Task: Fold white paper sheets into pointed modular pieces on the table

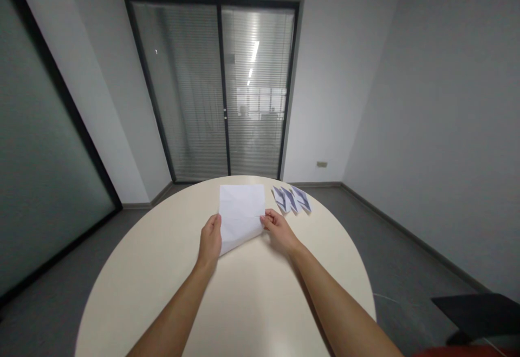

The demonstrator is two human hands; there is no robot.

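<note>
A white sheet of paper [241, 205] with faint crease lines is held up over the far part of the round table. My left hand [210, 239] pinches its left edge, thumb on the face towards me. On the opposite edge, my right hand [279, 228] grips the paper between thumb and fingers. The bottom edge slants, lower at the left than at the right. Several folded paper pieces [291, 200] with blue-grey and white faces lie in a row on the table, just beyond my right hand and apart from it.
The round cream table [150, 270] fills the middle of the view. Behind it stands a dark-framed glass door [227, 91] with blinds. A black flat object [479, 313] and something red [450, 352] are at the lower right. A thin cable [385, 297] lies on the floor.
</note>
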